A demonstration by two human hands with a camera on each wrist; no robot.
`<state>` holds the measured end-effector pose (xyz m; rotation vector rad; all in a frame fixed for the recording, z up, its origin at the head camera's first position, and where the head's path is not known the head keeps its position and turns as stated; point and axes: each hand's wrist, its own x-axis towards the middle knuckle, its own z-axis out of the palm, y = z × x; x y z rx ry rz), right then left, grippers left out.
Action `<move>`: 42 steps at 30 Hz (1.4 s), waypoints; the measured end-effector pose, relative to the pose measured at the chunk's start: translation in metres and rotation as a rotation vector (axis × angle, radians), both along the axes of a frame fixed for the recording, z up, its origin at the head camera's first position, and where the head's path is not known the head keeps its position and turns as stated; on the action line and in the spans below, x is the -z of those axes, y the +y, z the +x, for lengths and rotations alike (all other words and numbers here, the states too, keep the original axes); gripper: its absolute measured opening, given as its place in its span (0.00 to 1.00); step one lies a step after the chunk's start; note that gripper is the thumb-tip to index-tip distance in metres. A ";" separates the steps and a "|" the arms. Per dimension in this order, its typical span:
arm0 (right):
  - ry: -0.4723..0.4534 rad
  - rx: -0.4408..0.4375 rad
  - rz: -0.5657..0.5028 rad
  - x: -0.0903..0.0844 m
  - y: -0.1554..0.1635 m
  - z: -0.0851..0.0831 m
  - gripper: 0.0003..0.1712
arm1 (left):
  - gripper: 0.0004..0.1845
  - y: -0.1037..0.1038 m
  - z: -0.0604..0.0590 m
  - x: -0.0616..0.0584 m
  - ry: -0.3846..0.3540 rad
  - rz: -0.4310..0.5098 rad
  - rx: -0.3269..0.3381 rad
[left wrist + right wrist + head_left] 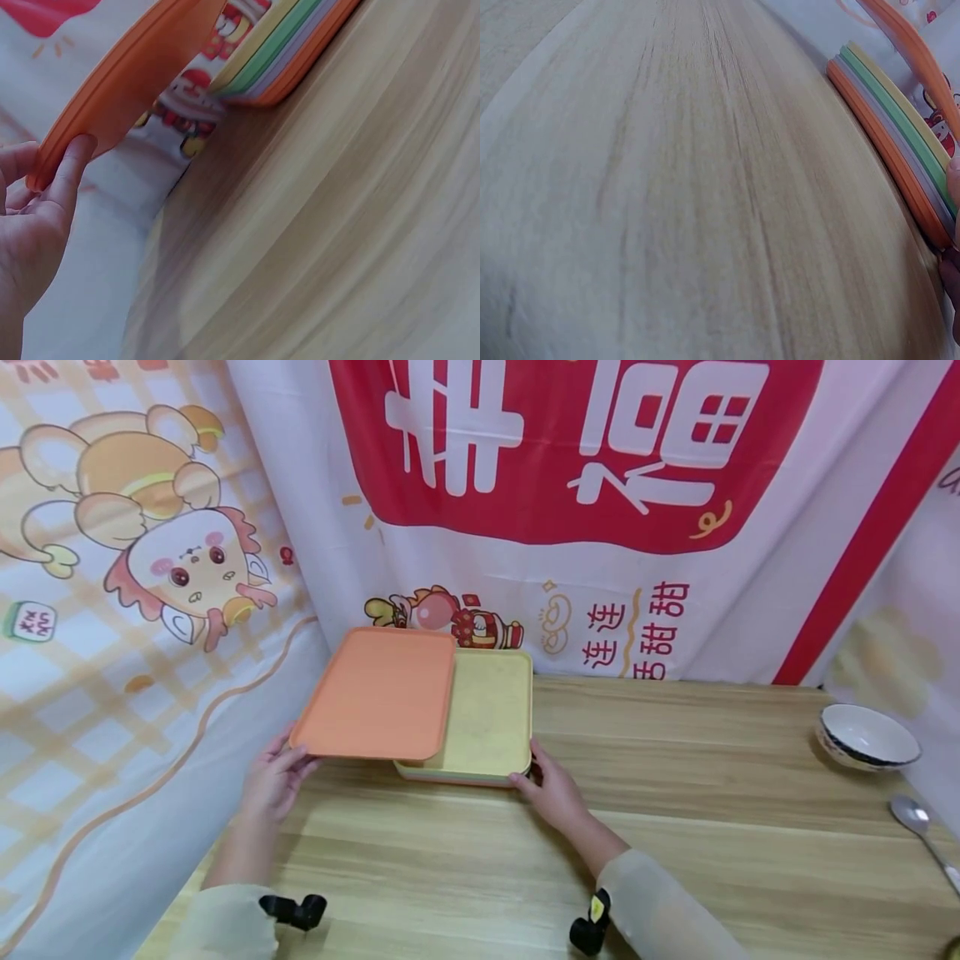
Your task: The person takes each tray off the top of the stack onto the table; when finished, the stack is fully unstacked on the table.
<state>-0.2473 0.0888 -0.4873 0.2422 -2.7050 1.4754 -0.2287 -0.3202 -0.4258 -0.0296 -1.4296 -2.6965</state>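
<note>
An orange tray [382, 693] is lifted off a stack of trays [487, 718] and shifted left, one end still over the yellow top tray. My left hand [273, 777] grips its near left corner, thumb on the rim [75, 161]. The stack shows yellow, green, lilac and orange layers [289, 52] [900, 142]. My right hand [551, 789] rests against the stack's near right corner, fingers fairly straight; only a fingertip [954, 176] shows in the right wrist view.
A wooden table [637, 827] carries the stack at its back left. A white bowl [864, 737] and a metal spoon [921, 831] lie at the far right. Printed cloth hangs behind and along the left edge [150, 693].
</note>
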 end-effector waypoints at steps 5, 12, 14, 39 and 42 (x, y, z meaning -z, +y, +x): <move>-0.001 0.001 0.015 0.000 0.000 0.000 0.46 | 0.33 -0.032 0.008 0.004 0.057 0.064 -0.003; 0.000 0.000 0.029 0.000 0.000 0.001 0.45 | 0.24 -0.067 0.014 0.011 0.049 0.107 0.005; 0.002 -0.001 0.034 0.000 0.000 0.002 0.45 | 0.24 -0.073 0.015 0.013 0.032 0.105 0.006; -0.007 -0.001 0.030 -0.002 -0.002 0.002 0.45 | 0.41 -0.088 0.009 0.047 -0.298 -0.214 -0.193; -0.007 0.001 0.031 -0.002 -0.001 0.002 0.45 | 0.38 -0.085 0.006 0.048 -0.393 -0.373 -0.255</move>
